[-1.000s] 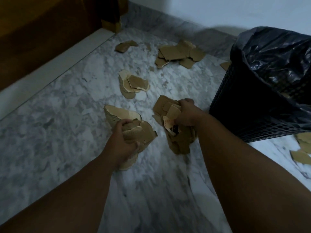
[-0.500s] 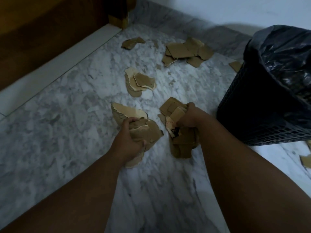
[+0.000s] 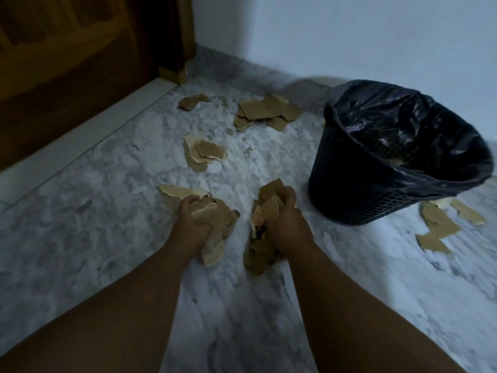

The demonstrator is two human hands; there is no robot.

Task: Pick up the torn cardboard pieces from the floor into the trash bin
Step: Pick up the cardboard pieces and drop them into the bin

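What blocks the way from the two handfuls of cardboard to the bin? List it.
Nothing visible. The left hand and right hand grip cardboard bundles; only bare floor lies between them and the trash bin, whose lined mouth is open.

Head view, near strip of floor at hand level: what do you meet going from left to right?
left hand gripping a cardboard bundle → right hand gripping a second bundle → trash bin → loose cardboard pieces
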